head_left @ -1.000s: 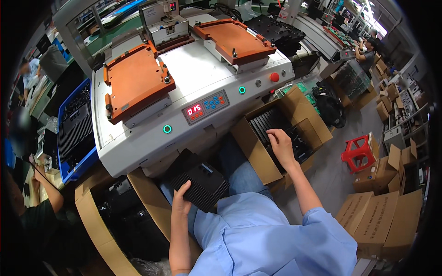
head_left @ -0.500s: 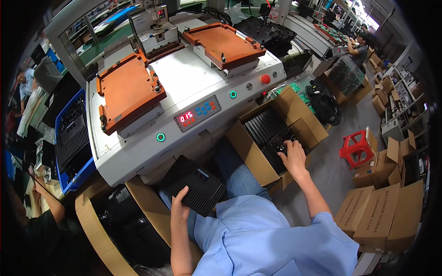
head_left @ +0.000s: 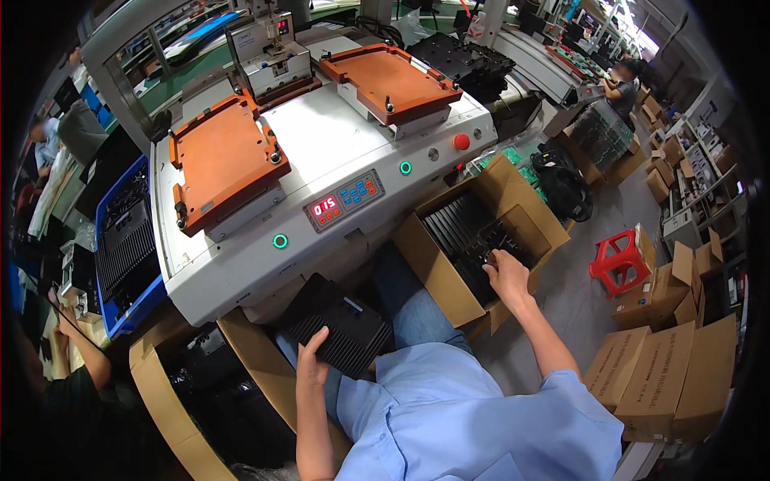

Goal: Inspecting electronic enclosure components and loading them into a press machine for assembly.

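Note:
My left hand (head_left: 311,362) grips the near edge of a black finned heat-sink housing (head_left: 343,330), tilted above my lap with its thumb on the ribs. On the right, my right hand (head_left: 508,280) reaches over an open cardboard box (head_left: 433,276). Its fingers are curled together at small dark parts (head_left: 496,237) inside, and what they hold is too small to make out. A row of black finned plates (head_left: 451,223) stands on edge along the left of that box.
A white machine (head_left: 321,128) stands ahead with two orange fixtures (head_left: 224,164) and a lit control panel (head_left: 345,199). Left are a blue bin (head_left: 132,321) of black parts and a carton (head_left: 156,393) with black contents. Right are a red stool (head_left: 622,263) and cartons (head_left: 654,377). Another person's hand (head_left: 68,313) shows far left.
My right hand's fingers, spread over the box before, are now drawn in and curled, and the hand sits slightly further left and lower. My left hand and the heat-sink housing have barely moved.

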Demonstrator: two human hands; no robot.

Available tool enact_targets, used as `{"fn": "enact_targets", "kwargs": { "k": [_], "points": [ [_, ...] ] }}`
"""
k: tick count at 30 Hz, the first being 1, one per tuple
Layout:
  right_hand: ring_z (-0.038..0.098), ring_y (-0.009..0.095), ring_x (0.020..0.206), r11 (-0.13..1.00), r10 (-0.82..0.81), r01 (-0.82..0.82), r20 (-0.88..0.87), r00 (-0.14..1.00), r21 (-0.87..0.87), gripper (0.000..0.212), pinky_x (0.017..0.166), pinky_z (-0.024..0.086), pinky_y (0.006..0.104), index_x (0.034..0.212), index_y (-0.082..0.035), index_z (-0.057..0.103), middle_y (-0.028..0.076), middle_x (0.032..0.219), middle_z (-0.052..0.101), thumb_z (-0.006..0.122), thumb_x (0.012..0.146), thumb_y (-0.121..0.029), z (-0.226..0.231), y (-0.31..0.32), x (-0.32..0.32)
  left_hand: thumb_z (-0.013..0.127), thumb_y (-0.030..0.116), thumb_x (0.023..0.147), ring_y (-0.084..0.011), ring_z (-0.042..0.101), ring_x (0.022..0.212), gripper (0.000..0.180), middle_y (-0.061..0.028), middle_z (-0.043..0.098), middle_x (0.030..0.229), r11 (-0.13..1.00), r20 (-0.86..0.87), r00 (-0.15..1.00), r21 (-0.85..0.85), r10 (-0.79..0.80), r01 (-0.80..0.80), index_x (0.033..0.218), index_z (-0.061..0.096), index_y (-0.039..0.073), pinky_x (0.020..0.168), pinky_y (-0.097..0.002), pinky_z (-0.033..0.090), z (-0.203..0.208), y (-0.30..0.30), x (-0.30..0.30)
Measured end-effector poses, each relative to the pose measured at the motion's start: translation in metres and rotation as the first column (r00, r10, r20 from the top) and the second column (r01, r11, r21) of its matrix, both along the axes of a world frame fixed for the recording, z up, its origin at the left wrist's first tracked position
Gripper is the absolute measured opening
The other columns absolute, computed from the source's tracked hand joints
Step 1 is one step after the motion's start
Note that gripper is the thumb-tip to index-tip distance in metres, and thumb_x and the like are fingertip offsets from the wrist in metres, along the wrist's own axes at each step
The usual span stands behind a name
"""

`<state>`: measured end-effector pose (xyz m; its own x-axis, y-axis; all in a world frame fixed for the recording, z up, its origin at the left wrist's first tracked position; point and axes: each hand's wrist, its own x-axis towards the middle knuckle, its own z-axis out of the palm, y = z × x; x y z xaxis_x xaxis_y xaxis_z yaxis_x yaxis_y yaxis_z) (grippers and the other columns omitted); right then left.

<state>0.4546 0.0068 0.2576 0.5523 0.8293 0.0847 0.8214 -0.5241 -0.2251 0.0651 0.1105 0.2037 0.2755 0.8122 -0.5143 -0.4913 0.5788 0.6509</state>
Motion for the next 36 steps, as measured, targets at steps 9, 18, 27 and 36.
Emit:
{"fn": "enact_targets", "kwargs": {
  "k": [9,18,27,36],
  "points": [
    [0.063,0.029,0.084,0.967,0.137,-0.156,0.106,0.985,0.203,0.018,0.068,0.050,0.0430,0.088,-0.009,0.059,0.008,0.084,0.061,0.069,0.077,-0.019,0.002,0.089,0.022,0.069,0.009,0.079,-0.0209,0.062,0.094,0.038,-0.0067,0.063,0.101,1.000,-0.024,1.000,-0.006,0.017,-0.018,0.114,0.056,0.006,0.083,-0.0352,0.052,-0.002,0.001,-0.001],
    [0.063,0.030,0.088,0.987,0.087,-0.117,0.243,0.966,0.109,0.027,0.073,0.052,0.0422,0.104,-0.008,0.063,0.011,0.098,0.065,0.066,0.080,-0.021,-0.023,0.118,0.044,0.071,0.009,0.078,-0.0203,0.060,0.099,0.043,-0.0065,0.062,0.106,0.999,-0.027,1.000,-0.036,0.002,-0.003,0.117,0.055,0.005,0.088,-0.0343,0.048,-0.004,0.001,0.000],
    [0.065,0.034,0.079,0.898,-0.252,0.225,0.023,0.967,0.377,0.017,0.069,0.049,0.0402,0.093,-0.004,0.065,0.018,0.082,0.065,0.060,0.089,-0.020,-0.041,-0.012,0.101,0.070,0.009,0.079,-0.0214,0.064,0.092,0.038,-0.0080,0.064,0.101,0.999,-0.008,1.000,-0.042,-0.006,0.005,0.114,0.056,0.004,0.082,-0.0348,0.054,-0.012,0.004,0.006],
    [0.062,0.041,0.095,0.950,-0.244,0.280,0.233,0.941,-0.137,0.031,0.082,0.050,0.0484,0.108,0.000,0.059,0.024,0.102,0.064,0.060,0.085,-0.022,-0.110,-0.006,0.118,0.073,0.008,0.076,-0.0219,0.066,0.089,0.032,-0.0121,0.068,0.099,0.996,0.059,0.997,-0.079,-0.045,0.049,0.104,0.064,-0.004,0.082,-0.0326,0.053,-0.008,0.005,-0.008]
  ]
}}
